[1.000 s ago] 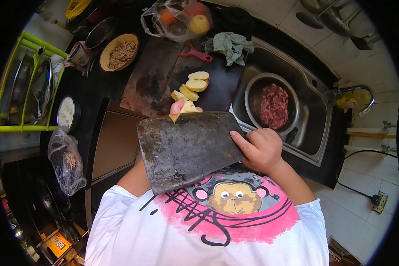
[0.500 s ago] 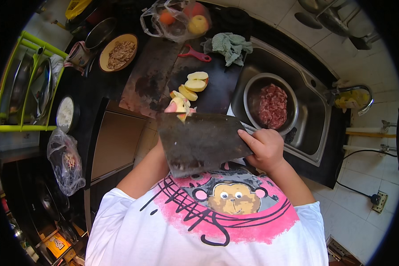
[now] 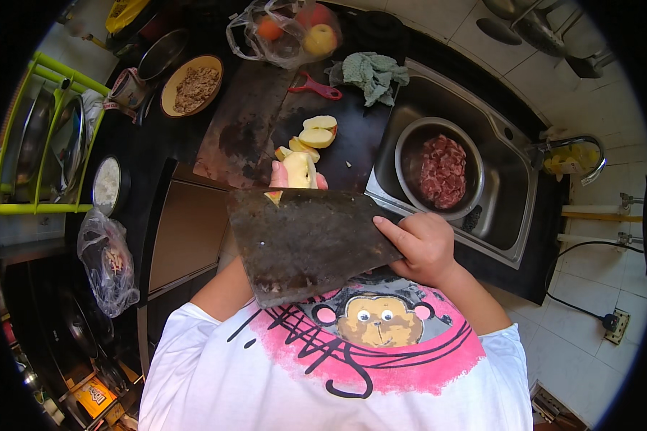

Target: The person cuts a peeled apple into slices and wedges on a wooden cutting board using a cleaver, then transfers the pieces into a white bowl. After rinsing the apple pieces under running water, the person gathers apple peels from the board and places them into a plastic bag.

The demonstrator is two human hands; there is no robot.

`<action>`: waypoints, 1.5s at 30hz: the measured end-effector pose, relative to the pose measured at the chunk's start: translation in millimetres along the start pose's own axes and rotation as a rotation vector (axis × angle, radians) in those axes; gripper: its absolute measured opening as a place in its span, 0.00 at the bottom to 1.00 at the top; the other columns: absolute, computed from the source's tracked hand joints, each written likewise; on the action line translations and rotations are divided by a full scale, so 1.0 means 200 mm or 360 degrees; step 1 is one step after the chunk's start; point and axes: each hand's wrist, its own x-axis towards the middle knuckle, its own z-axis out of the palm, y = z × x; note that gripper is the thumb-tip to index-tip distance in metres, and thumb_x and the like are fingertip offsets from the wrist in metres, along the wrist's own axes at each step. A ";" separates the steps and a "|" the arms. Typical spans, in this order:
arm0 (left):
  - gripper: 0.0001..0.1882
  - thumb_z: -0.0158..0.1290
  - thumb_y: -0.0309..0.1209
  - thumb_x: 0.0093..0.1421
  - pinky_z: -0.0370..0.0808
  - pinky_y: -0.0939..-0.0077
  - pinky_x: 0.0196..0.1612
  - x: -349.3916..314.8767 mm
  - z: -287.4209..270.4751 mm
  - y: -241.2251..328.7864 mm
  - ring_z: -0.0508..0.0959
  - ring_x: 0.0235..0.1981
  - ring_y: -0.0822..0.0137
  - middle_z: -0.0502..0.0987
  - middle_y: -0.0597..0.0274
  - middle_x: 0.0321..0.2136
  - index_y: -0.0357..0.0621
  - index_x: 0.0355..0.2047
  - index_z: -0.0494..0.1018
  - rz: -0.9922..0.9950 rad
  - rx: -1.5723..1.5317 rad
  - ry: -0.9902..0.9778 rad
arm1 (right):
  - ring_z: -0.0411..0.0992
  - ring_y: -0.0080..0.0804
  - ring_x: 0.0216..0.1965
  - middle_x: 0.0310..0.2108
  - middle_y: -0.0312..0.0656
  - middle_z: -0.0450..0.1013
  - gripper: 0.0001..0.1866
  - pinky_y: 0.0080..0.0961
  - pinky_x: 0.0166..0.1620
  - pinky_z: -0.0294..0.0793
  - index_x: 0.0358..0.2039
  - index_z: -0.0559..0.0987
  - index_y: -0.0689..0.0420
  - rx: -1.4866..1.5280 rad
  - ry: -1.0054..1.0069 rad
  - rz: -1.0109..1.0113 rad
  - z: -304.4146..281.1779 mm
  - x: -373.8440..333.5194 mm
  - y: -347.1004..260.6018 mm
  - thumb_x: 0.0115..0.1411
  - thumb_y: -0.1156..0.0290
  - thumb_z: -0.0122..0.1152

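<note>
A broad, dark cleaver (image 3: pixel 302 244) lies flat-on to view in front of my chest. My right hand (image 3: pixel 425 248) is closed on its handle, with the index finger stretched along the blade. A small apple scrap (image 3: pixel 274 197) clings to the blade's upper edge. Just beyond that edge, the fingertips of my left hand (image 3: pixel 277 175) grip a pale cut apple piece (image 3: pixel 299 171); the blade hides the rest of that hand. More apple pieces (image 3: pixel 318 132) rest on the dark board (image 3: pixel 352 129) right behind it.
A red peeler (image 3: pixel 316 87) and green cloth (image 3: pixel 370 75) lie farther back, near a bag of fruit (image 3: pixel 287 32). At right, a metal bowl of raw meat (image 3: pixel 444 172) sits in the sink (image 3: pixel 507 208). A bowl of minced food (image 3: pixel 194 85) stands at left.
The cleaver has shifted left and toward me. The apple piece in my left hand has turned, showing a broad pale cut face. A small pale bit now lies on the board to the right.
</note>
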 end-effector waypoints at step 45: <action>0.31 0.43 0.59 0.58 0.73 0.65 0.45 0.07 -0.19 -0.02 0.75 0.41 0.63 0.73 0.55 0.41 0.48 0.50 0.66 -0.0310 -0.0411 -0.0191 | 0.66 0.34 0.20 0.18 0.36 0.63 0.26 0.32 0.23 0.61 0.39 0.77 0.53 -0.0241 -0.0120 0.0089 0.06 -0.05 0.07 0.32 0.70 0.65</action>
